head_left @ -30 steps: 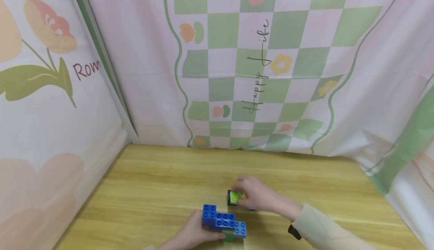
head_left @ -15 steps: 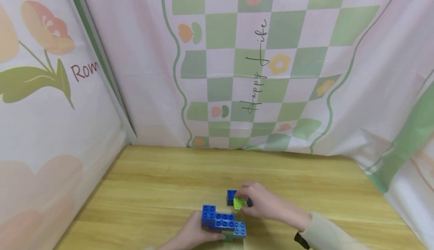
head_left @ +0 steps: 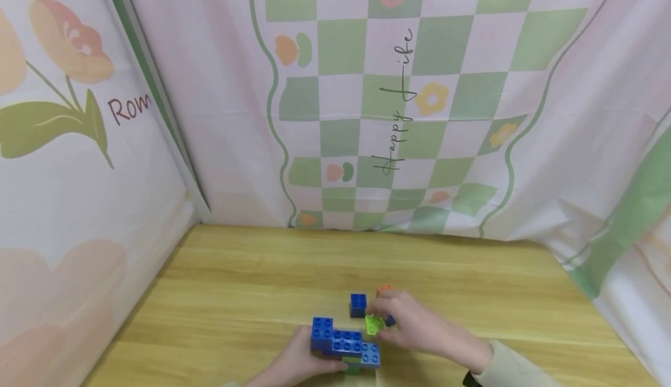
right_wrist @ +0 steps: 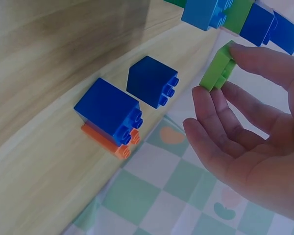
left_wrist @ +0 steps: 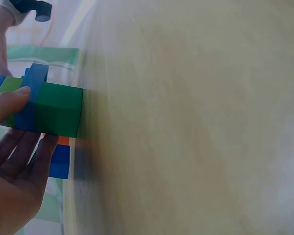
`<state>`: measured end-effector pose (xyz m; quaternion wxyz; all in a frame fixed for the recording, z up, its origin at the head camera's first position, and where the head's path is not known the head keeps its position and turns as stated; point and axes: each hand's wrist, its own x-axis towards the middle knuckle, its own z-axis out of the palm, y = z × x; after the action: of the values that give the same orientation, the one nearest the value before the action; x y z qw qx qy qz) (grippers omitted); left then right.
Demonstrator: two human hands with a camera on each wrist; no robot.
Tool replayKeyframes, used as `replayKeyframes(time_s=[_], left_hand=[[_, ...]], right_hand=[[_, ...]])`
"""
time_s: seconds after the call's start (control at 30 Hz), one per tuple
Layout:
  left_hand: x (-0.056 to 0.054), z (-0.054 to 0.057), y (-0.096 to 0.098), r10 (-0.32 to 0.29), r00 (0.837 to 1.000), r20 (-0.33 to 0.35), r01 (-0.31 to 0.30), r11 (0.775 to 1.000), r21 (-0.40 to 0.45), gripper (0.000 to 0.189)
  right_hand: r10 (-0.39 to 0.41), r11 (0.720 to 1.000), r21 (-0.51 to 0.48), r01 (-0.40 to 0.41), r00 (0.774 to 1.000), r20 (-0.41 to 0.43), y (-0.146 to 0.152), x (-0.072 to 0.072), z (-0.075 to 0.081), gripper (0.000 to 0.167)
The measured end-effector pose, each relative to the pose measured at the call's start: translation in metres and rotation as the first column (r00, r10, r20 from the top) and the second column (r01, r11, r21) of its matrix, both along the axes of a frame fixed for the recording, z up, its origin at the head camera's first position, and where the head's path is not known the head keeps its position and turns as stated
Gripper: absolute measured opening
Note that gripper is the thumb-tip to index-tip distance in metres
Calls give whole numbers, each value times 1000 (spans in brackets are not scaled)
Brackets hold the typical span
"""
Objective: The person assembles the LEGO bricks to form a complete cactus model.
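The fingers of my right hand [head_left: 406, 320] were closed in a pinch on a small lime-green plastic block [right_wrist: 215, 71]. My left hand [head_left: 301, 356] had its fingers wrapped around an upright stack of blue, light-blue and green plastic bricks [head_left: 346, 341], just beside that block. Beyond it, on the wood-grain surface [head_left: 251, 282], stood a dark-blue studded brick [head_left: 359, 306]; to its right, another dark-blue brick [right_wrist: 108, 111] partly hid an orange studded brick [right_wrist: 105, 141]. A green-and-white checked cloth [head_left: 341, 46] hung behind.
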<state>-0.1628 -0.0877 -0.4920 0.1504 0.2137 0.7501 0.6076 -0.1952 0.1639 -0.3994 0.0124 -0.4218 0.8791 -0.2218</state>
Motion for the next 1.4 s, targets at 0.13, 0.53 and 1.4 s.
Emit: replayKeyframes(time_s=[0.13, 0.53, 1.4], left_hand=[[-1, -1, 0, 2, 1000, 31, -2, 1000, -4, 59], [0, 1, 0, -4, 999, 47, 4, 1000, 11, 59], [0, 0, 1, 19, 997, 71, -17, 1000, -23, 58]], right_hand=[[2, 1000, 5, -2, 1000, -8, 2, 5, -2, 28], [-23, 999, -39, 22, 1000, -15, 10, 16, -12, 28], [-26, 999, -20, 27, 995, 94, 11, 28, -15, 30]])
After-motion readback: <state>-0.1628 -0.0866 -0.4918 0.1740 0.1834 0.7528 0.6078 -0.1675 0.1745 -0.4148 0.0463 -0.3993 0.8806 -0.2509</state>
